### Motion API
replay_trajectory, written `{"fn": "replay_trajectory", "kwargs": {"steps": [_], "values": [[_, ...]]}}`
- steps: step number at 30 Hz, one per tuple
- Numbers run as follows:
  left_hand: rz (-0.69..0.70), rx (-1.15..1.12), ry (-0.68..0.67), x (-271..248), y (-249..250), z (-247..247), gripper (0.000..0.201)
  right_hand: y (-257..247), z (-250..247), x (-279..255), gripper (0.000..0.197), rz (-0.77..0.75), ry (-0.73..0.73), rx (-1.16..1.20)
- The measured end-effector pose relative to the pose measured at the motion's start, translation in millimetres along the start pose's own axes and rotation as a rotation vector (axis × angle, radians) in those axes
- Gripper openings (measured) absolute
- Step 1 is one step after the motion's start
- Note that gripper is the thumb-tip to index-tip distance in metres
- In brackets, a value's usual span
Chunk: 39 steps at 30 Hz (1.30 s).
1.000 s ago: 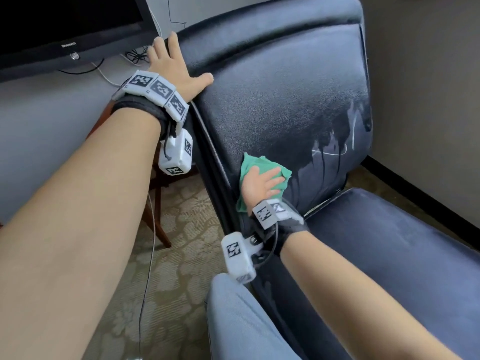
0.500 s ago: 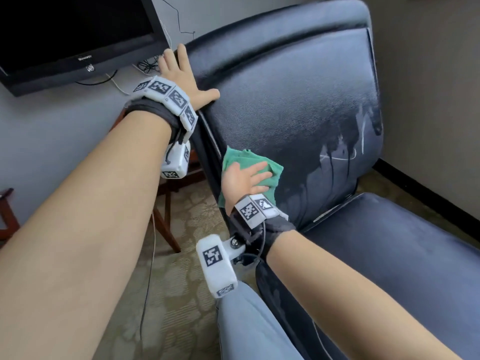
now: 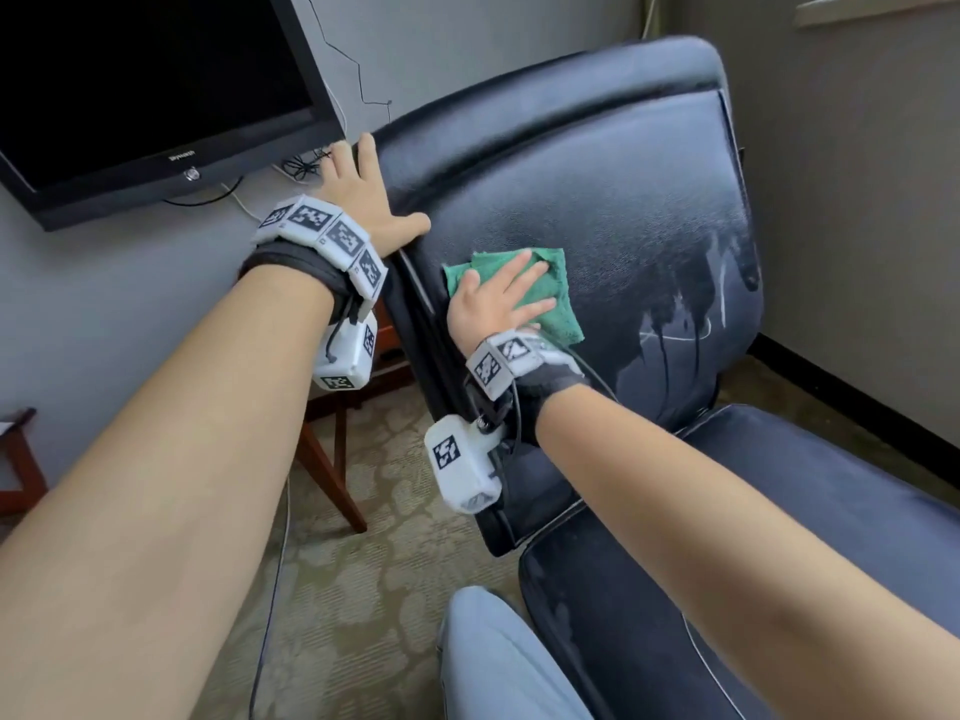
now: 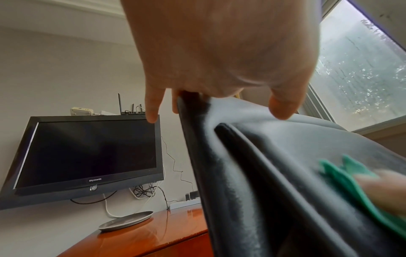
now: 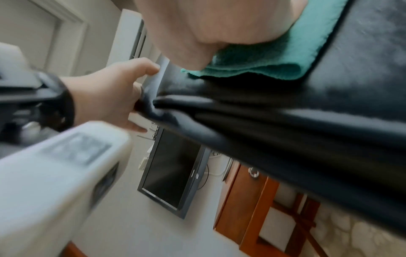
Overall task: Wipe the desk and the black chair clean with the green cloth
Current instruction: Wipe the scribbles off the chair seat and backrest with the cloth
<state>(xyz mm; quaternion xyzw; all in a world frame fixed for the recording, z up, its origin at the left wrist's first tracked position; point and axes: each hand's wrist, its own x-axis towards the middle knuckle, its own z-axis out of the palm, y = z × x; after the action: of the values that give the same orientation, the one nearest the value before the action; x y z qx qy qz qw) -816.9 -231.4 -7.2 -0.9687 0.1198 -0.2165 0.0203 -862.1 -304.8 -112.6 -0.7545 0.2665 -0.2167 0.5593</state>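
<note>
Head view: the flat right hand (image 3: 496,298) has slid the cloth (image 3: 553,304) up the chair (image 3: 597,200) backrest, left hand (image 3: 363,200) gripping its edge, so lower streaks remain.

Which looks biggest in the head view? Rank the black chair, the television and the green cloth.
1. black chair
2. television, cut off by the frame
3. green cloth, partly under the right hand

Premises appear to be a hotel-type guest room or small private lounge. Evidence: wall-mounted black flat-screen television (image 4: 87,153) with loose cabling beneath; polished reddish-brown wooden counter (image 4: 140,238) bearing a grey round dish (image 4: 125,220); beige floral-patterned carpet (image 3: 332,589); black padded leather chair (image 3: 597,200); rain-streaked window (image 4: 360,78).
</note>
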Motion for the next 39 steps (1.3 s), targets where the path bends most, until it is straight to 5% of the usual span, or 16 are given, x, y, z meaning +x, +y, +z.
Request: {"fn": "replay_trajectory", "kwargs": {"steps": [5,12,25,30,39], "values": [[-0.004,0.012,-0.004,-0.7,1.4,1.4,0.102,-18.7,-15.5,26.7,0.068,-0.039,0.034,0.013],[-0.031,-0.044,0.012,-1.2,8.2,2.4,0.101,3.4,8.6,-17.1,0.074,-0.29,-0.11,-0.124],[-0.026,-0.195,0.093,-3.2,10.3,5.8,0.089,24.4,-18.7,33.0,0.066,-0.352,-0.075,-0.112],[-0.042,-0.2,0.154,-0.2,12.1,13.7,0.091,73.5,-50.8,75.3,0.063,-0.183,0.014,-0.131],[-0.042,-0.233,0.164,6.9,14.3,21.1,0.094,162.9,-83.5,109.1,0.064,0.366,0.253,0.093]]}}
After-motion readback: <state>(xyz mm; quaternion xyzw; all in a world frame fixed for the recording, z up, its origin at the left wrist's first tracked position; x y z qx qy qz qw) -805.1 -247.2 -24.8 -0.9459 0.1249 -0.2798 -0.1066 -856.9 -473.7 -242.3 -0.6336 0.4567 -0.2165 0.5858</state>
